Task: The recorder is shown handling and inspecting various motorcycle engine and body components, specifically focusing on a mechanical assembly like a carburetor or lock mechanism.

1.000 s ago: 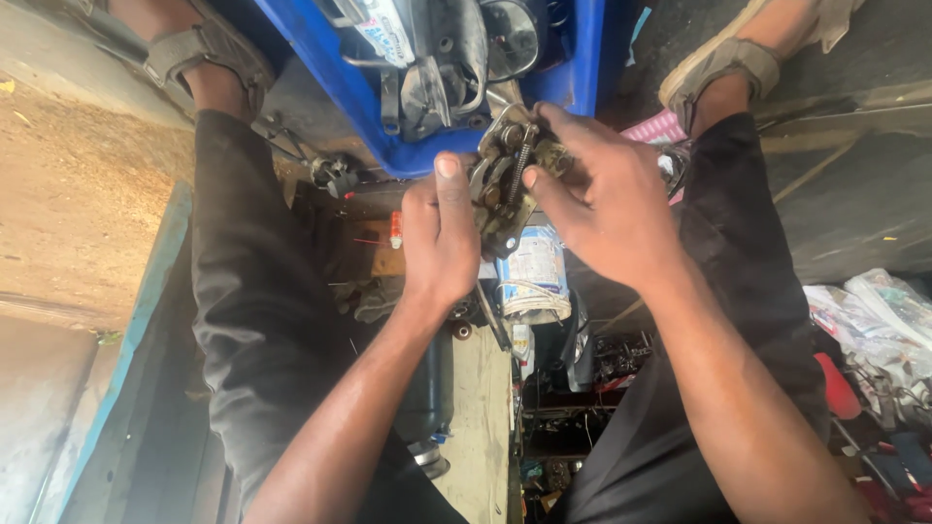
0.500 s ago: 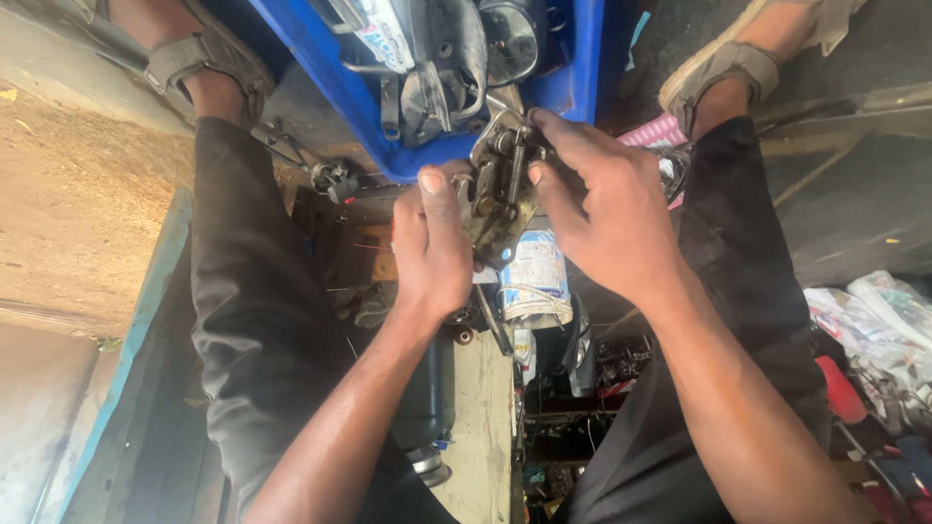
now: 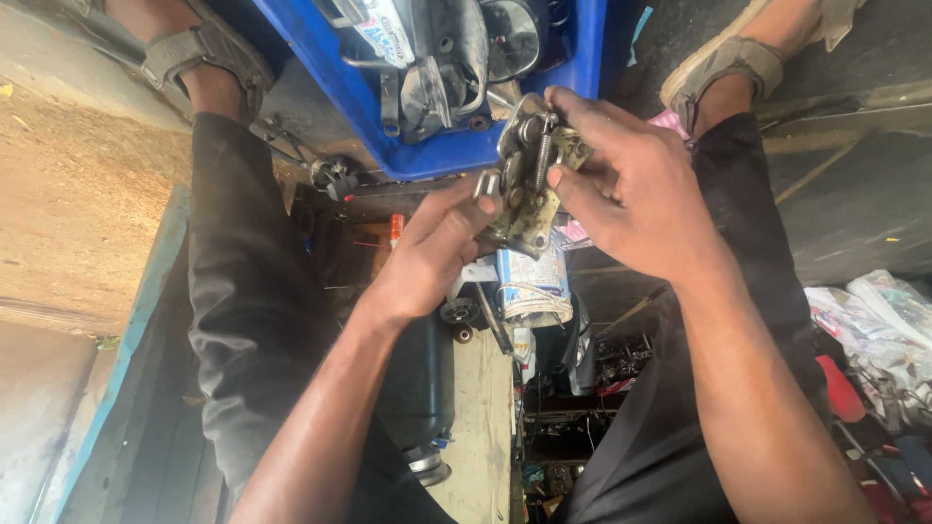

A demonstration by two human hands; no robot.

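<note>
Above a white-labelled can (image 3: pixel 532 283), both hands grip a metal latch (image 3: pixel 529 184) before a blue crate (image 3: pixel 427 155).

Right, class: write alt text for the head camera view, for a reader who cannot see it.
Two bare hands, left hand and right hand, hold a greasy grey metal latch mechanism with a spring between them. Below it stands a blue plastic crate of metal parts, between the person's sandalled feet.

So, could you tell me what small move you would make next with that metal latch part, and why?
Probably tilt the metal latch mechanism a little toward the camera. The right hand covers its upper side and pinches near the spring, while the left hand steadies the lower edge, so much of it is hidden.
</note>
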